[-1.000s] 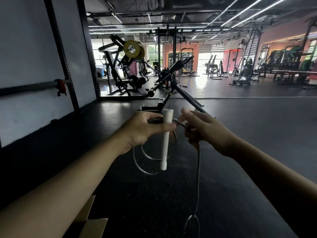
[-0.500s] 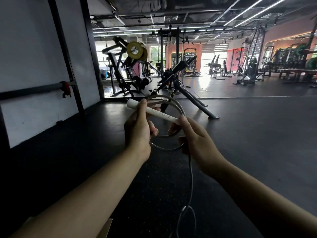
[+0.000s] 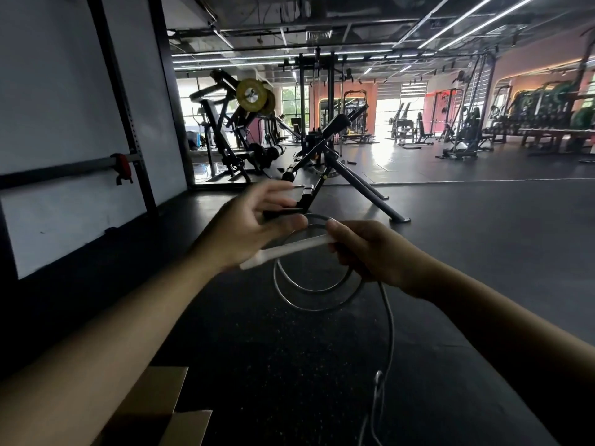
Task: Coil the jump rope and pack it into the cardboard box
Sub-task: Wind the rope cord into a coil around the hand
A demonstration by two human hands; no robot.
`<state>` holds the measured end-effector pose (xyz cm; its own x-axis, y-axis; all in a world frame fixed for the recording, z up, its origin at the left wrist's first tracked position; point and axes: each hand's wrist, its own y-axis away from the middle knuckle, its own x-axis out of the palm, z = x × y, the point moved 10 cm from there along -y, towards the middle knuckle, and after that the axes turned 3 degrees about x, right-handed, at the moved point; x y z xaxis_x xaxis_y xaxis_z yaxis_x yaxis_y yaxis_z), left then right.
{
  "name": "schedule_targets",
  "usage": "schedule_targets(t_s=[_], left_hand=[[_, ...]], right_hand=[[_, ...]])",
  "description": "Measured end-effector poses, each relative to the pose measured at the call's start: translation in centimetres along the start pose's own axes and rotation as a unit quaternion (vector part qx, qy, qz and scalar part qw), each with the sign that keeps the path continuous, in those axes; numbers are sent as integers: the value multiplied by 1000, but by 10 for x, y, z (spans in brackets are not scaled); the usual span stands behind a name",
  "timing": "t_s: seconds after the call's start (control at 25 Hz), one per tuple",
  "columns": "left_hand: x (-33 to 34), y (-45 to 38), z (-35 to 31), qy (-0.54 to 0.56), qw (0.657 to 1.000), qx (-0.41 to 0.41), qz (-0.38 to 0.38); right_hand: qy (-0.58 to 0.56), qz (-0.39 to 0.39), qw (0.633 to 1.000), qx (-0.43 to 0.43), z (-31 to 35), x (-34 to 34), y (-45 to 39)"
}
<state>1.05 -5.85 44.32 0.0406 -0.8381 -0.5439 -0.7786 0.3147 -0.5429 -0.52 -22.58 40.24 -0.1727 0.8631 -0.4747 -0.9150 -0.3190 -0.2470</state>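
**Coil half made, box waiting below**

Head view: your right hand (image 3: 370, 252) is closed around one end of the white handle (image 3: 289, 249), and it also seems to pin the top of the rope (image 3: 317, 284) loops, which hang under the handle as two or three rings. Gripping both together is probably what keeps the rings from springing apart. Your left hand (image 3: 248, 226) is spread, fingers loose, just above the handle's other end; it is blurred, and you cannot tell whether the palm touches the handle. It grips nothing. My guess is that it is free so it can gather the next turn.

From your right hand a loose tail of rope drops toward the floor (image 3: 483, 252), passes a small metal fitting (image 3: 377, 378) and leaves the bottom of the view, so plenty is left to wind.

The box (image 3: 154, 410) sits at the lower left, flaps showing, partly under your left forearm, well apart from the coil. Nothing of the rope is in it yet.
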Motion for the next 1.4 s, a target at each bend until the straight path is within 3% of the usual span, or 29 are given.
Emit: schedule_targets(t_s=[0.08, 0.2, 0.28, 0.4, 0.44, 0.52, 0.6, 0.68, 0.8, 0.92, 0.96, 1.08, 1.32, 1.4], left_hand=[[38, -6, -24, -92, 983, 6, 160], [72, -5, -28, -74, 954, -71, 283], [85, 4, -21, -54, 936, -119, 328], [92, 12, -14, -69, 936, -121, 324], [91, 12, -13, -42, 944, -121, 303], [79, 8, -15, 113, 960, -126, 222], [58, -2, -16, 297, 943, -116, 96], [39, -8, -8, 418, 900, -109, -50], [39, -4, 3, 549, 790, -139, -236], [61, 9, 9, 590, 722, -175, -316], [67, 11, 10, 583, 727, -178, -316], [64, 17, 19, 502, 792, -180, -297], [45, 32, 45, 406, 876, -178, -190], [24, 28, 52, 374, 900, -149, -168]], right_hand=[[38, 40, 998, -30, 16, 5, 0], [69, 95, 992, -53, 28, 10, 5], [90, 115, 988, -43, 22, 9, 9], [85, 82, 993, -31, 10, -6, 10], [54, 62, 996, -22, 5, -15, 9], [-13, 23, 1000, -9, -9, -33, 10], [-61, -7, 998, -2, -24, -41, 13], [-128, -6, 992, 15, -38, -31, 15], [-201, 20, 979, 19, -38, 8, 19], [-220, -38, 974, -28, -18, 35, 20], [-261, -81, 961, -31, -15, 35, 21], [-314, -153, 937, -20, -19, 23, 19], [-181, -150, 972, 20, -29, -7, 7], [-83, -133, 987, 14, -22, -16, 2]])
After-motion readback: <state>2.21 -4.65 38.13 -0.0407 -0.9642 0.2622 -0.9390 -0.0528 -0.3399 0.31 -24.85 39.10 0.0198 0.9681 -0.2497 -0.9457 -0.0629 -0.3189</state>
